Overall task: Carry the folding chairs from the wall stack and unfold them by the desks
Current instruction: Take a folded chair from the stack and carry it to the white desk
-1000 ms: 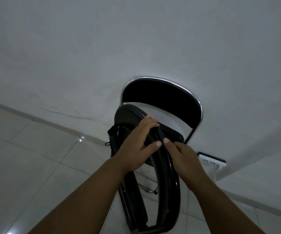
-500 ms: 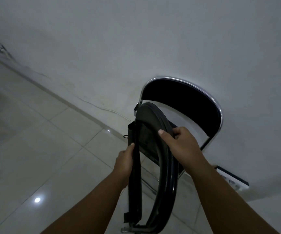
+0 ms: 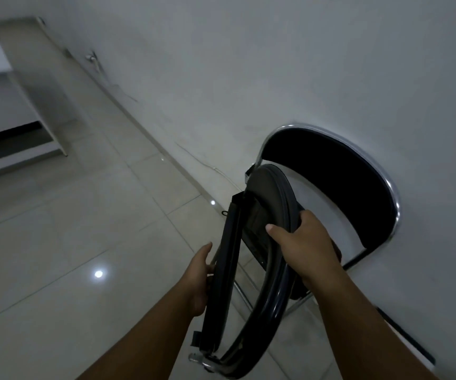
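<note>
The chair (image 3: 269, 196) has been spread wider. It is held over the floor (image 3: 70, 229), the left hand (image 3: 198, 278) clamped on its flat panel, the right hand (image 3: 306, 250) on its curved rim. A second chair (image 3: 331, 174) is leaned on the wall (image 3: 303, 64).

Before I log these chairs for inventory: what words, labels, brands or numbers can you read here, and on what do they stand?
No readable text anywhere in this view.
Folded chair, gripped by the left hand and right hand: no label or brand shows on it.
Second chair leaning on the wall: plain black backrest, chrome rim, no marks.
The picture is dim; a small sticker could go unseen.
</note>
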